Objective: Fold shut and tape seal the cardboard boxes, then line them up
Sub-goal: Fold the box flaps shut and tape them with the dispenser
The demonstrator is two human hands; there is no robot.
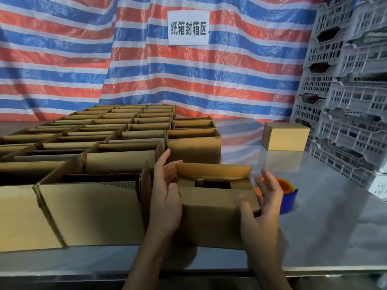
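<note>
Two hands bracket one cardboard box (209,227) at the near edge of the counter (335,216), just right of a block of open boxes (90,208). The left hand (165,195) lies against the box's left end with straight fingers. The right hand (266,204) is spread wide at the right end, thumb on the near top corner. Neither grips anything.

The far flap (213,171) stands half up and curls toward the person, and a dark gap shows in the middle of the top. Whether the near flap is fully down I cannot tell.

To close it well, I would press the far flap flat with open fingers and bring its edge flush with the near one. One palm should hold the seam, since stiff cardboard likely springs back. The neighbouring box crowds the left side, so sliding this one slightly right would probably help. The tape dispenser (290,200) sits just behind the right hand, an easy reach once the seam is pinned.
</note>
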